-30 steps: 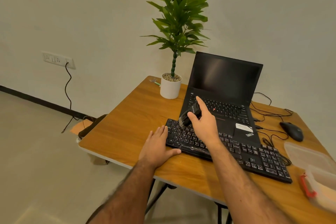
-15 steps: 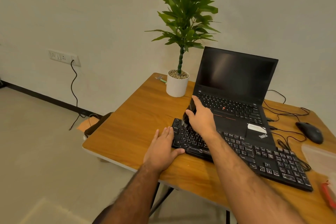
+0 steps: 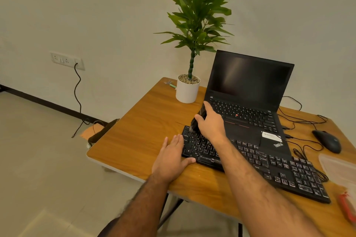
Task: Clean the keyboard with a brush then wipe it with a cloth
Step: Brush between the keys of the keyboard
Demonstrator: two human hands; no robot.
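A: Item one, keyboard (image 3: 256, 161). Location?

B: On the table (image 3: 138, 131), near edge, lying at a slant; its left end is nearest the person, its back edge sits just before the open laptop (image 3: 248, 106). Black, full-size with a number pad at the right, pale legends on the keys. A word is printed below the space bar, partly covered by the forearm. No crumbs or dust can be made out at this size.

A: Item two, left hand (image 3: 169, 158). Purpose of its placing?

B: Flat on the table at the keyboard's left end, fingers straight and together, thumb lying along the front edge. Judged to be a brace, so the board does not slide under the strokes.

A: Item three, right hand (image 3: 212, 125).

B: Fingers and thumb wrapped round the brush (image 3: 198, 119), a dark, stubby tool. Forefinger laid along its top, probably to press and steer. Bristle end tilted down onto the far-left corner of the keys, handle end raised toward the laptop.

A: Why that corner?

B: Likely one end of a pass along the top row; a guess only.

A: Stage of task?

B: Brushing in hand. No cloth in view. Also noted: plant (image 3: 187, 90), mouse (image 3: 327, 140), clear tub (image 3: 339, 167) at the right.
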